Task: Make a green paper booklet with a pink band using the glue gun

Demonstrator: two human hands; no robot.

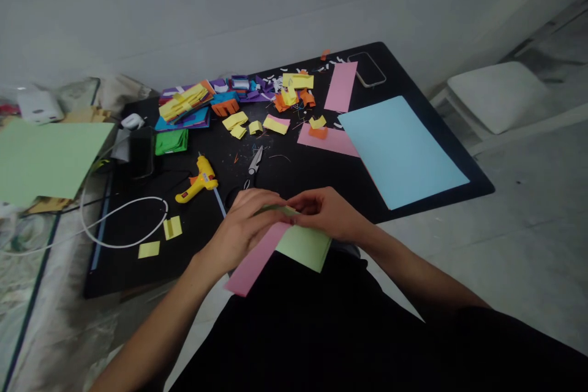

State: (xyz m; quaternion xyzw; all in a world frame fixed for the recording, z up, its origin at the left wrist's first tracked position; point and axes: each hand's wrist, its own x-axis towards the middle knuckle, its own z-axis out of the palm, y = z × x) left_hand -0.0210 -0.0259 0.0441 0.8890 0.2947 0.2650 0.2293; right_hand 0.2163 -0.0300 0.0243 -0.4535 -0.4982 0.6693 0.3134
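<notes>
Above my lap, at the table's near edge, my left hand [243, 223] and my right hand [328, 211] come together with closed fingers. A pink paper strip [260, 260] hangs down from under my left hand. Between the hands lies light green paper [305, 245], seemingly folded, its lower part below my right hand. My right fingers pinch its top edge. The fingers hide how the two papers meet. Just beyond my left hand are scissors [255, 162] with their blades pointing away and handles partly hidden. A yellow glue gun [199, 180] lies to their left.
Light blue sheets [404, 153] and pink strips [341, 87] lie on the right of the black table. Folded coloured papers [184, 104] and scraps spread along the back. On the left are a white cable [124, 245], a dark phone [141, 153] and small yellow pieces [173, 228].
</notes>
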